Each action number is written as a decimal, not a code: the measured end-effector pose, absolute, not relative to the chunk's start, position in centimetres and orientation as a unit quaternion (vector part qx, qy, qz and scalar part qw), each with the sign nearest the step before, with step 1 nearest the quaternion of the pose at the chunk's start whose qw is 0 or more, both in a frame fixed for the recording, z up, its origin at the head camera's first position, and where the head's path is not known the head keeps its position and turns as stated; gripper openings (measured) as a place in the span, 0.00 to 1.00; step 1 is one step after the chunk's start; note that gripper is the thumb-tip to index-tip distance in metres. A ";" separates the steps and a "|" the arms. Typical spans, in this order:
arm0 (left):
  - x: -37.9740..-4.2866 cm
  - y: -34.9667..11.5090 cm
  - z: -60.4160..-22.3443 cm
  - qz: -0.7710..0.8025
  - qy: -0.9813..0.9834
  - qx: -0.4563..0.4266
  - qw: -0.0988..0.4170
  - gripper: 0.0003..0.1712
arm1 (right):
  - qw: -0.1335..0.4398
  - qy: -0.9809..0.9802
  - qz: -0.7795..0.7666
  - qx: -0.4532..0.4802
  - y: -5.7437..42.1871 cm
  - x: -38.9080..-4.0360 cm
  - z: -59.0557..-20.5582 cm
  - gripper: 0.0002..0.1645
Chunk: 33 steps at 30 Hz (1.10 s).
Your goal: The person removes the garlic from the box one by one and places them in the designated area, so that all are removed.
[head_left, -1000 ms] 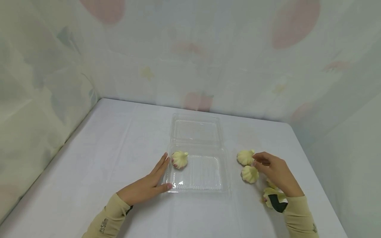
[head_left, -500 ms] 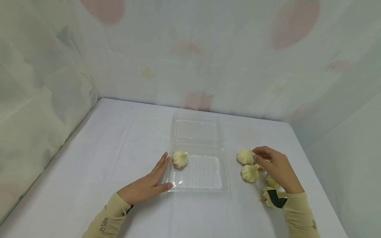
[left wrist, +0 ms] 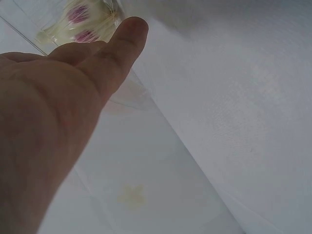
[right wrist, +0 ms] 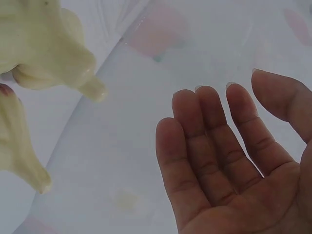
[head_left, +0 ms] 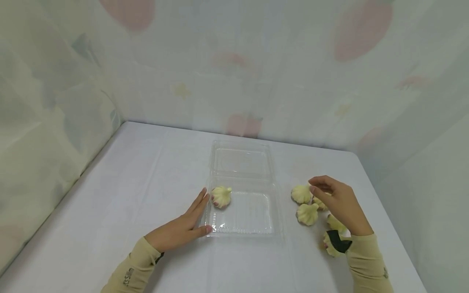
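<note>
My left hand (head_left: 181,230) rests against the left side of a clear plastic clamshell box (head_left: 253,211), fingers straight and thumb at its front left corner. One garlic bulb (head_left: 221,197) lies inside the box at the left, its purple markings showing beside the fingers in the left wrist view. To the right, my right hand (head_left: 338,201) hovers over a group of several pale garlic bulbs, fingertips close to the rearmost bulb (head_left: 301,194). Nothing lies in its palm in the right wrist view; the fingers are loosely bent. Another bulb (head_left: 307,214) sits just in front.
The box's lid (head_left: 242,160) is folded back flat behind it. More garlic bulbs (head_left: 336,224) lie under the right wrist, partly hidden by the sleeve and dark strap. A white cloth covers the table (head_left: 146,171), and patterned curtains (head_left: 286,97) enclose the back and sides.
My right hand has shifted slightly back, uncovering more of the bulb beneath it. The left hand and the box have not moved.
</note>
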<state>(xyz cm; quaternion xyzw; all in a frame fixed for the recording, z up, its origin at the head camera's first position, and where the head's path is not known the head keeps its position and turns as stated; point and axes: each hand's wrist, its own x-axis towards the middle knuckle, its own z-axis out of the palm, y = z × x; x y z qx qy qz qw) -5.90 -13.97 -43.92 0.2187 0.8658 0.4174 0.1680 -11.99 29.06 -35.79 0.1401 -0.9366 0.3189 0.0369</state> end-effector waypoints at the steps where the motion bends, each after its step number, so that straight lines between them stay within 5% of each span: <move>1: -5.9 -14.0 -43.9 0.418 0.866 0.218 0.168 0.51 | 0.039 -0.936 0.319 0.141 29.0 -12.1 -35.8 0.18; 33: -5.9 -13.9 -43.6 0.416 0.867 0.219 0.167 0.52 | 0.041 -0.908 0.385 0.162 25.7 -14.2 -35.3 0.19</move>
